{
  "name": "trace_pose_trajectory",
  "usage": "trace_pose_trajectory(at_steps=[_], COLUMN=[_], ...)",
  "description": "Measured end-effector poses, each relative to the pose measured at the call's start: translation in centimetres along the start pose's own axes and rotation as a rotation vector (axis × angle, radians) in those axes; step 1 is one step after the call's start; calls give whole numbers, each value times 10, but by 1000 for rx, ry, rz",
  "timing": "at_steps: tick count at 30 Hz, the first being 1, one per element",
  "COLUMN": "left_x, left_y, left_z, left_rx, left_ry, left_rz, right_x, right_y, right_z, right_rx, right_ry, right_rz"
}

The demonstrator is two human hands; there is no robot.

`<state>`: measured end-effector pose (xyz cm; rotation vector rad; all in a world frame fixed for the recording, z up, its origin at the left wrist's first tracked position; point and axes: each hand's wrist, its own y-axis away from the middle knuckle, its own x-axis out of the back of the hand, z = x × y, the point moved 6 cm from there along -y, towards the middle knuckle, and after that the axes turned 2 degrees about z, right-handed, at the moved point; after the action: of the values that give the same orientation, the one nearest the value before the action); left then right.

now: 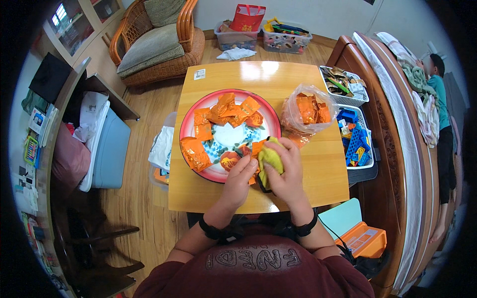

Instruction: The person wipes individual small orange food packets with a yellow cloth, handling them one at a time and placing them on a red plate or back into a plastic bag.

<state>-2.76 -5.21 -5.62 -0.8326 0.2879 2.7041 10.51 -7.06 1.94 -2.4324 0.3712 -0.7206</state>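
My left hand [238, 179] grips the edge of an orange foil packet [257, 148] over the near right part of a round tray. In my right hand [291, 175] is a yellow cloth with a dark edge [272, 158], pressed against that packet. The red-rimmed enamel tray [276, 111], patterned with flowers, carries several orange foil packets [223, 110] around its far and left sides. Right of the tray stands a clear plastic bag [294, 87] holding more orange packets [311, 110]. Part of the gripped packet is hidden behind my fingers and the cloth.
The wooden table [316, 178] bears a small label at its far left corner. White baskets of wrappers [346, 83] and toy blocks [356, 141] adjoin its right edge. A bed [387, 111] with a person lying on it is farther right. A rattan armchair [160, 48] stands beyond.
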Motion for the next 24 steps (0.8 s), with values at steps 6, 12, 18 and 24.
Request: trace_pose_trajectory(at_steps=[6,12,18,24], left_x=[-1,1,2,21], left_y=[-1,-5,-5,-12], left_z=[4,-8,-3,-8], left_rx=[0,12,59,45], left_ry=[53,187,205,203], left_rz=[-13,22,30,147], right_x=[15,-8,2,-12], right_y=[-8,0,2,12], right_z=[16,-12,25,-17], right_rx=[-110,64,-145,74], right_ry=[-71,10,-68,-111], right_rz=[65,-145,25,-202])
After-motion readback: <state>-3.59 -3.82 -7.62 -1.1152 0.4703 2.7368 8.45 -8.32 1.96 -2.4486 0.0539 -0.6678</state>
